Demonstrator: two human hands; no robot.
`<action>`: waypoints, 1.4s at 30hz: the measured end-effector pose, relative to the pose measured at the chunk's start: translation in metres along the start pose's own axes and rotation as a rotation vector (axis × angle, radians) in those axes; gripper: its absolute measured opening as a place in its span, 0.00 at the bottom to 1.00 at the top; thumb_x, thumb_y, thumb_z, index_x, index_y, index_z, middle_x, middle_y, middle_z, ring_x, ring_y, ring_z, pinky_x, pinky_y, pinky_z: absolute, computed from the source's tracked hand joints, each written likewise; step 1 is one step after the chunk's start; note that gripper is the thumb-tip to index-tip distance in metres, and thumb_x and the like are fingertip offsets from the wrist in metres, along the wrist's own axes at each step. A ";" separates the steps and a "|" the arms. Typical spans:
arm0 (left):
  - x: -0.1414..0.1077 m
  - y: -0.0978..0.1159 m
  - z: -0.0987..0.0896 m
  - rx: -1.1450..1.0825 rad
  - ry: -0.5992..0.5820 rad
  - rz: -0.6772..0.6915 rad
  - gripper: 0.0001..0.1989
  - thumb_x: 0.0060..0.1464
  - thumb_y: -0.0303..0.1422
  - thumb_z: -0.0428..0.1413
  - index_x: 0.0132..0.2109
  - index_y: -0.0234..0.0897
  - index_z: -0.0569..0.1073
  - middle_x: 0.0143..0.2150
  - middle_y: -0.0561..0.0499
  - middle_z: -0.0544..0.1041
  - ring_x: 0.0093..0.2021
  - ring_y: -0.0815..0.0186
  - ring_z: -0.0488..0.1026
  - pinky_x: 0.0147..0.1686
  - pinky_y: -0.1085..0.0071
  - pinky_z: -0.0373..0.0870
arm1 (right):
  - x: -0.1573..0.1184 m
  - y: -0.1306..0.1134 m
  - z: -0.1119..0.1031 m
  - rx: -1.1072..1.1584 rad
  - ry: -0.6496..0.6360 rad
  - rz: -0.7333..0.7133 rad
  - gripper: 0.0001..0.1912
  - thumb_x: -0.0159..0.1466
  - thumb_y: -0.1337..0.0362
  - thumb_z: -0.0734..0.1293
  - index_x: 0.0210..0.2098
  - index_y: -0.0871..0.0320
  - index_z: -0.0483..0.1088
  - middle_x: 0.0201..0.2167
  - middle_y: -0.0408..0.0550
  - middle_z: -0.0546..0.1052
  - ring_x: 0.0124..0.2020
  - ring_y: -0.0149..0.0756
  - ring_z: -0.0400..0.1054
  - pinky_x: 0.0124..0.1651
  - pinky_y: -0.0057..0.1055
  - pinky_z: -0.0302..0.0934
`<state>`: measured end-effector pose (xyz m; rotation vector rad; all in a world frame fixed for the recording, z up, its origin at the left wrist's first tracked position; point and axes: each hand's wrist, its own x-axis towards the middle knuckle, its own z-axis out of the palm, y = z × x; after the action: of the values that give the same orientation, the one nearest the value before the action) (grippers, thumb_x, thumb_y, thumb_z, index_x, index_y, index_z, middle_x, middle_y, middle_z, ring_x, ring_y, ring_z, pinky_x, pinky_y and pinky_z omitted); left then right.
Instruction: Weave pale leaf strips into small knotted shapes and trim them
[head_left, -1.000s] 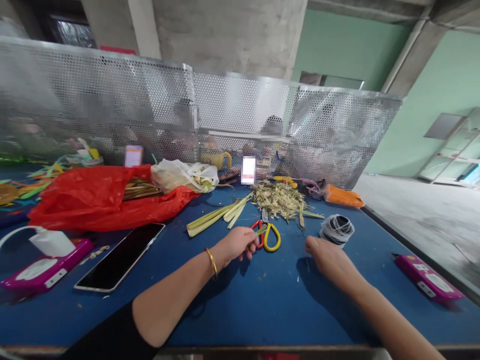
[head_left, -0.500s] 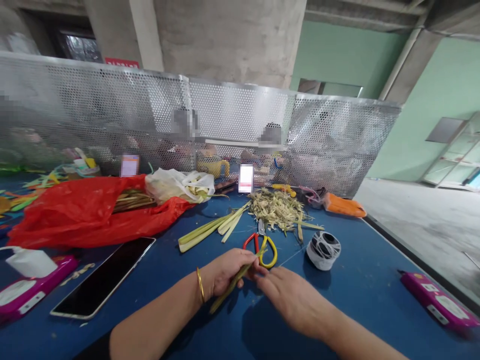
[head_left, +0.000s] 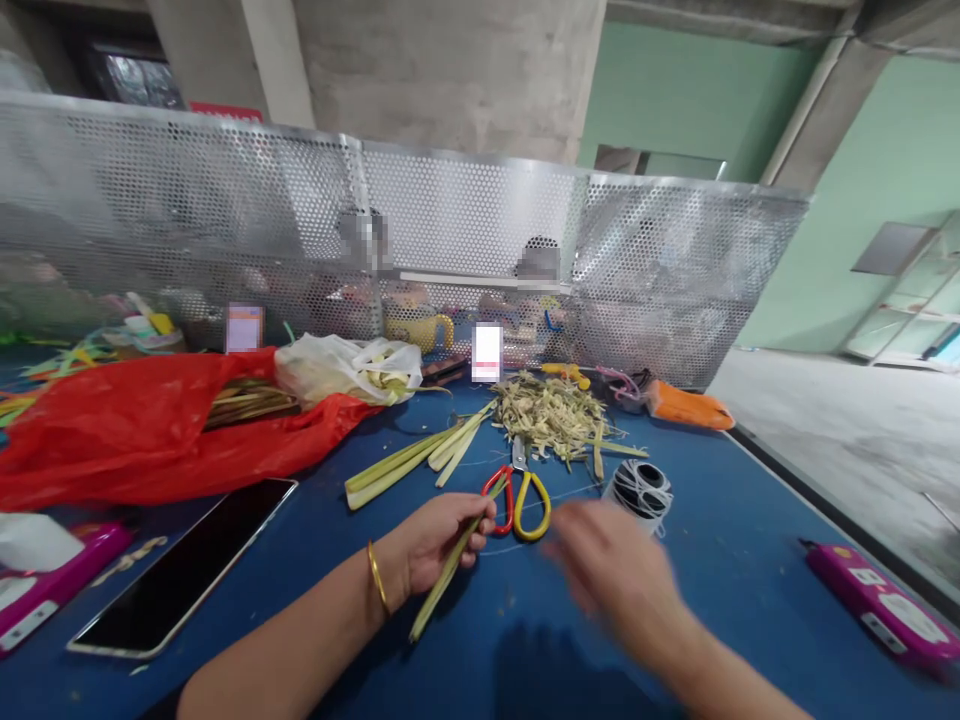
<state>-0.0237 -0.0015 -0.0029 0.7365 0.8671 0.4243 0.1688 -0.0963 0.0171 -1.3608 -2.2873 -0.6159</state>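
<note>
My left hand (head_left: 451, 540), a gold bangle at its wrist, is closed round a thin green plant strip (head_left: 439, 592) that slants down toward me. My right hand (head_left: 604, 560) is apart from it, smeared by motion, so its fingers do not show clearly. Just behind the right hand stands a spool of pale thread (head_left: 639, 494), partly covered by that hand. A fine thread runs over the table near the scissors (head_left: 517, 495), whose red and yellow handles lie between my hands. Pale green stalks (head_left: 405, 468) and a heap of plant scraps (head_left: 551, 412) lie beyond.
A phone (head_left: 187, 570) and a red plastic bag (head_left: 127, 430) occupy the left side. Purple devices lie at both sides, one (head_left: 881, 607) at the right. An orange pouch (head_left: 688, 405) sits near the right edge. A perforated metal screen (head_left: 465, 220) stands behind.
My right hand has moved right, away from my left hand and toward the spool. The left hand has shifted slightly left, still holding the plant strip.
</note>
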 end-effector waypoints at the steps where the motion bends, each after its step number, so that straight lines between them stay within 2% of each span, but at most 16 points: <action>1: 0.000 0.002 -0.002 0.015 0.008 0.028 0.06 0.54 0.30 0.50 0.29 0.33 0.65 0.22 0.57 0.63 0.16 0.78 0.56 0.15 0.82 0.48 | 0.002 0.019 -0.006 -0.141 0.022 0.192 0.12 0.67 0.58 0.59 0.41 0.59 0.68 0.41 0.58 0.73 0.40 0.44 0.66 0.41 0.37 0.58; 3: -0.001 0.006 -0.004 0.032 0.007 0.048 0.06 0.54 0.29 0.49 0.29 0.33 0.65 0.22 0.57 0.63 0.16 0.79 0.54 0.16 0.81 0.48 | 0.003 0.055 -0.012 -0.330 -0.100 0.449 0.22 0.63 0.51 0.62 0.46 0.64 0.68 0.49 0.66 0.69 0.48 0.55 0.64 0.44 0.43 0.58; 5: 0.000 0.007 -0.006 0.041 -0.006 0.055 0.05 0.53 0.30 0.50 0.29 0.34 0.65 0.21 0.57 0.62 0.16 0.79 0.53 0.16 0.81 0.47 | 0.001 0.082 -0.008 -0.322 -0.316 0.575 0.24 0.64 0.49 0.60 0.46 0.63 0.68 0.41 0.62 0.73 0.39 0.53 0.68 0.37 0.41 0.60; 7: 0.000 0.007 -0.008 0.049 -0.009 0.068 0.06 0.52 0.30 0.51 0.29 0.34 0.65 0.21 0.57 0.62 0.16 0.79 0.53 0.16 0.80 0.47 | -0.004 0.096 -0.002 -0.209 -0.418 0.586 0.21 0.66 0.51 0.56 0.48 0.60 0.68 0.41 0.57 0.74 0.36 0.47 0.70 0.35 0.38 0.60; 9: 0.000 0.008 -0.010 0.056 -0.003 0.090 0.06 0.51 0.31 0.52 0.29 0.34 0.65 0.21 0.57 0.62 0.17 0.78 0.53 0.17 0.80 0.48 | -0.008 0.097 0.002 -0.183 -0.359 0.535 0.19 0.67 0.54 0.57 0.48 0.59 0.67 0.42 0.55 0.73 0.38 0.46 0.70 0.38 0.38 0.60; 13: -0.001 0.015 -0.013 0.065 0.028 0.148 0.06 0.51 0.31 0.52 0.29 0.34 0.66 0.21 0.57 0.61 0.17 0.78 0.54 0.16 0.80 0.48 | -0.002 0.059 0.007 -0.188 -0.072 0.329 0.12 0.66 0.60 0.58 0.40 0.60 0.69 0.39 0.56 0.73 0.44 0.47 0.66 0.47 0.40 0.56; 16: -0.002 0.020 -0.015 0.077 0.081 0.187 0.07 0.53 0.31 0.51 0.28 0.34 0.66 0.21 0.58 0.61 0.16 0.78 0.53 0.16 0.80 0.48 | 0.018 0.014 0.020 0.089 -0.303 0.154 0.13 0.68 0.64 0.54 0.33 0.58 0.68 0.32 0.50 0.73 0.35 0.38 0.66 0.38 0.32 0.56; 20: -0.004 0.021 -0.015 0.090 0.089 0.212 0.08 0.55 0.31 0.49 0.28 0.34 0.66 0.21 0.57 0.61 0.16 0.79 0.54 0.15 0.80 0.49 | 0.053 -0.022 0.052 0.123 -0.493 0.368 0.12 0.65 0.59 0.59 0.42 0.62 0.65 0.39 0.57 0.73 0.40 0.44 0.68 0.40 0.34 0.57; 24: -0.006 0.021 -0.014 0.097 0.085 0.242 0.09 0.56 0.31 0.49 0.28 0.33 0.66 0.22 0.57 0.61 0.16 0.79 0.54 0.15 0.81 0.49 | 0.067 -0.020 0.064 0.085 -0.620 0.509 0.16 0.60 0.66 0.60 0.47 0.67 0.63 0.41 0.63 0.72 0.37 0.46 0.71 0.35 0.34 0.58; 28: -0.007 0.022 -0.015 0.067 0.085 0.271 0.08 0.56 0.30 0.49 0.29 0.33 0.66 0.22 0.57 0.62 0.16 0.79 0.55 0.15 0.80 0.49 | 0.042 -0.007 0.042 0.096 -0.688 0.493 0.20 0.56 0.73 0.59 0.48 0.66 0.64 0.40 0.61 0.72 0.37 0.45 0.71 0.35 0.33 0.57; 30: -0.007 0.022 -0.016 0.062 0.087 0.278 0.08 0.56 0.30 0.49 0.29 0.34 0.66 0.22 0.56 0.62 0.16 0.78 0.55 0.15 0.80 0.50 | 0.019 0.001 0.026 0.124 -0.728 0.489 0.27 0.51 0.74 0.61 0.51 0.65 0.63 0.38 0.58 0.73 0.37 0.45 0.71 0.35 0.33 0.58; 33: -0.007 0.022 -0.016 0.069 0.094 0.270 0.09 0.56 0.30 0.48 0.28 0.33 0.65 0.22 0.56 0.62 0.16 0.78 0.56 0.15 0.80 0.49 | -0.018 0.014 0.006 0.431 -0.724 0.611 0.36 0.48 0.74 0.62 0.58 0.58 0.58 0.41 0.51 0.74 0.39 0.40 0.70 0.37 0.30 0.59; 35: -0.007 0.022 -0.016 0.073 0.102 0.268 0.09 0.57 0.29 0.48 0.29 0.33 0.65 0.22 0.57 0.62 0.16 0.79 0.55 0.15 0.80 0.49 | -0.037 0.021 -0.005 0.683 -0.782 0.778 0.37 0.51 0.71 0.62 0.61 0.57 0.53 0.32 0.45 0.74 0.30 0.35 0.69 0.30 0.27 0.59; 37: -0.006 0.021 -0.015 0.077 0.104 0.271 0.09 0.57 0.29 0.48 0.29 0.33 0.65 0.22 0.57 0.62 0.16 0.79 0.55 0.15 0.80 0.49 | -0.048 0.024 -0.017 0.826 -0.742 0.915 0.34 0.54 0.63 0.66 0.59 0.59 0.57 0.29 0.43 0.72 0.26 0.32 0.67 0.28 0.26 0.58; 40: -0.005 0.019 -0.016 0.084 0.100 0.274 0.09 0.57 0.30 0.48 0.29 0.33 0.65 0.22 0.57 0.62 0.16 0.79 0.55 0.14 0.80 0.48 | -0.055 0.016 -0.033 1.047 -0.762 1.122 0.32 0.54 0.48 0.68 0.53 0.58 0.63 0.23 0.38 0.67 0.16 0.25 0.59 0.19 0.23 0.54; 42: -0.003 0.017 -0.016 0.090 0.096 0.270 0.08 0.56 0.30 0.49 0.29 0.33 0.65 0.22 0.57 0.62 0.16 0.79 0.55 0.14 0.80 0.48 | -0.057 0.007 -0.040 1.208 -0.753 1.200 0.27 0.54 0.45 0.68 0.44 0.58 0.67 0.20 0.37 0.67 0.14 0.23 0.58 0.19 0.23 0.56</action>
<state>-0.0393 0.0149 0.0047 0.9273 0.8835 0.6682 0.2052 -0.1562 0.0202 -1.8795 -1.1546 1.5409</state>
